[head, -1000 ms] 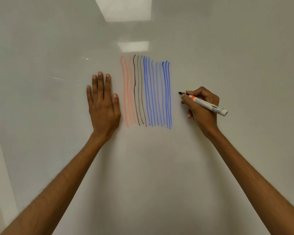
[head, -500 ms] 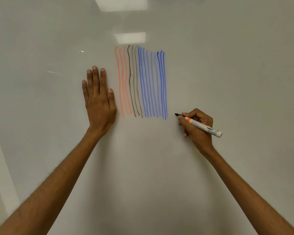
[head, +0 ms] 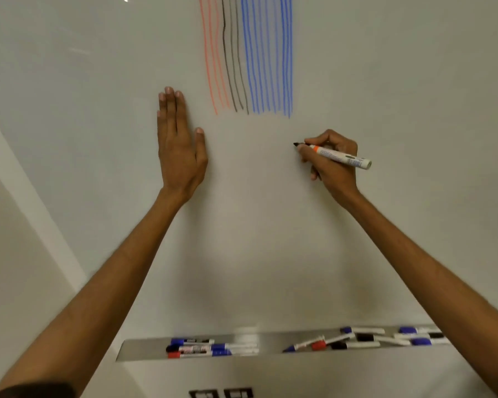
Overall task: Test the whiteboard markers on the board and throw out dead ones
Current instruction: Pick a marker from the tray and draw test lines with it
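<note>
— Item 1, the largest?
— The whiteboard [head: 256,225], filling most of the view. Test strokes run down it from the top of the frame: 3 orange lines [head: 210,53], 3 black-to-grey lines [head: 232,53], then a band of blue lines [head: 268,53].

— Item 2?
— The metal tray [head: 144,350] along the board's foot. It holds 2 loose lots of markers, a left heap [head: 210,348] and a right heap [head: 365,340], with blue, red and black caps, all blurred.

— Item 3, your hands?
— My left hand [head: 181,145] lies flat on the board, fingers straight and together, thumb out, left of the strokes' lower ends. My right hand [head: 335,168] is curled round the marker, lower right of the blue band.

— Item 4, the smallest?
— The marker [head: 339,156]: white barrel, orange band, uncapped, black tip pointing left. Whether the tip touches the board, I cannot tell.
</note>
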